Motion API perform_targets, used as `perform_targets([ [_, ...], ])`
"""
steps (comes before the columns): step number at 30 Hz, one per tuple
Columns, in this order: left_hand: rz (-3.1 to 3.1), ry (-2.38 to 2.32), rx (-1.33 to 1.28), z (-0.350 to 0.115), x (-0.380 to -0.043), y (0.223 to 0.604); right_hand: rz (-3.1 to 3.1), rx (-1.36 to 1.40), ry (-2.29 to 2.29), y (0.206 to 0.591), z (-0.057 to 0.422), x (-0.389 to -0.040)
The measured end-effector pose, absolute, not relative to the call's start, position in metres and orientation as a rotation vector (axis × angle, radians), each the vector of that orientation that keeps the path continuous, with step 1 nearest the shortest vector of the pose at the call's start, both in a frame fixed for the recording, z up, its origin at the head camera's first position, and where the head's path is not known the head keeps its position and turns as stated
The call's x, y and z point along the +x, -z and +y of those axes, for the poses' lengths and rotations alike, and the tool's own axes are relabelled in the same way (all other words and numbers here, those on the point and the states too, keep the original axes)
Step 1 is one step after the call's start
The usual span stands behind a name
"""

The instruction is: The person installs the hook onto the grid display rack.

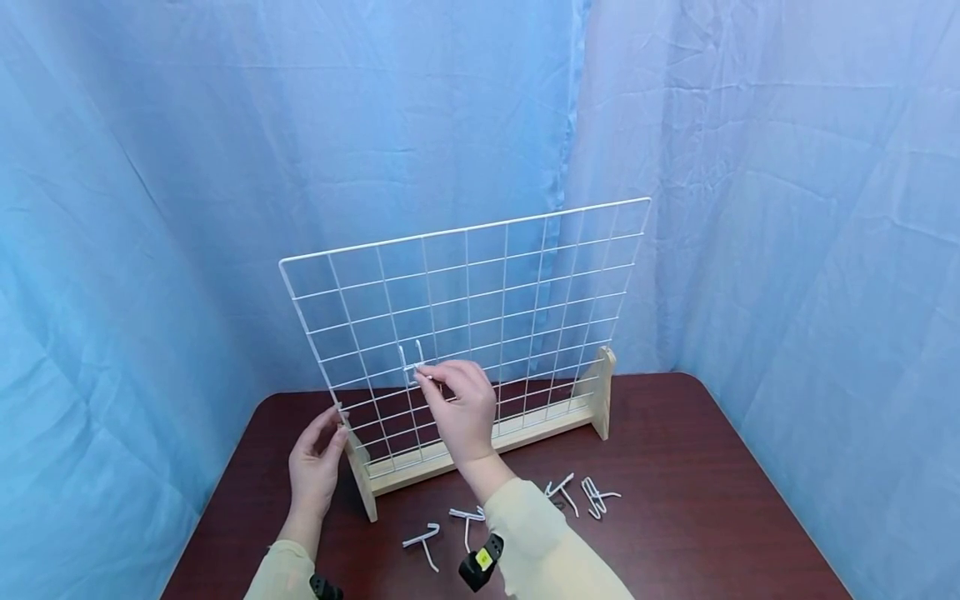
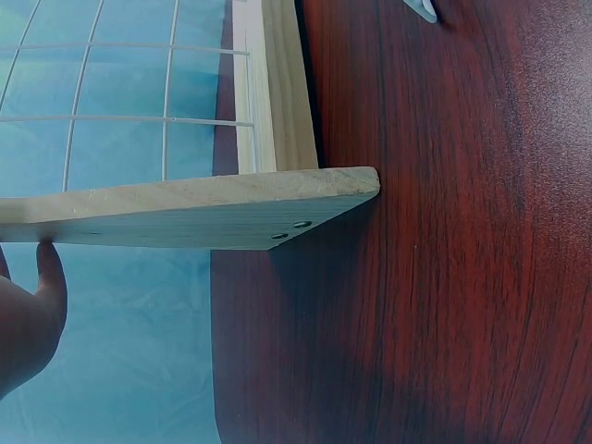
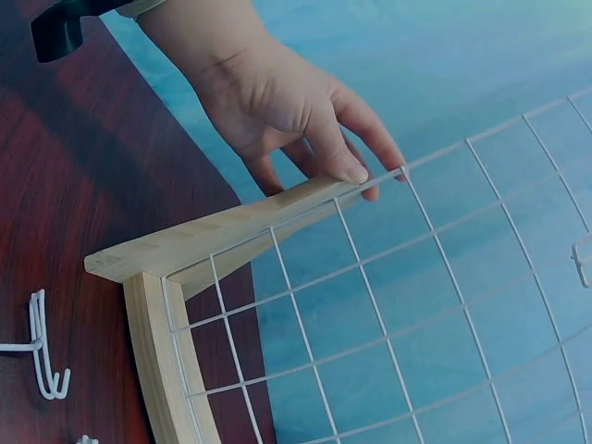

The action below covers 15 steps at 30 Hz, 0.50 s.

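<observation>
Right grip pinches a white hook, partly hidden; left grip grasps the wooden upright

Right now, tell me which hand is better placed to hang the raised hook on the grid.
Right, I'd judge: the right hand already pinches the hook up by the grid, while the left hand grips the side of the wooden stand, away from the hook.

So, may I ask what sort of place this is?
It is probably a small curtained-off filming space: blue curtains hang behind and beside a dark red-brown table, and a black device sits by the right sleeve.
</observation>
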State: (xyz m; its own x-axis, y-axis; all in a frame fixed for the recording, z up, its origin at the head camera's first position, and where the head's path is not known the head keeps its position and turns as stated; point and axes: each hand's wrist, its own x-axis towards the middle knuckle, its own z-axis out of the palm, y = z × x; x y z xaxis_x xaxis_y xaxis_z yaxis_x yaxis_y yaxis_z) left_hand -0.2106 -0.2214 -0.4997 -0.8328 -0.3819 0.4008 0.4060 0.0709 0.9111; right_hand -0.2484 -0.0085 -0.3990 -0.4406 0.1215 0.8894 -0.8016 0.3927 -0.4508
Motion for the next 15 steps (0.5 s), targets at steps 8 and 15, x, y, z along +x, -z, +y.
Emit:
perform_targets([
  [8, -1.784, 1.824, -0.032, -0.223, -0.213, 0.503, -1.674, 0.661, -1.144, 0.392, -0.016, -0.250],
  [15, -1.797, 1.815, -0.030, -0.224, -0.213, 0.506, -1.667, 0.668, -1.112, 0.390, -0.022, -0.251],
])
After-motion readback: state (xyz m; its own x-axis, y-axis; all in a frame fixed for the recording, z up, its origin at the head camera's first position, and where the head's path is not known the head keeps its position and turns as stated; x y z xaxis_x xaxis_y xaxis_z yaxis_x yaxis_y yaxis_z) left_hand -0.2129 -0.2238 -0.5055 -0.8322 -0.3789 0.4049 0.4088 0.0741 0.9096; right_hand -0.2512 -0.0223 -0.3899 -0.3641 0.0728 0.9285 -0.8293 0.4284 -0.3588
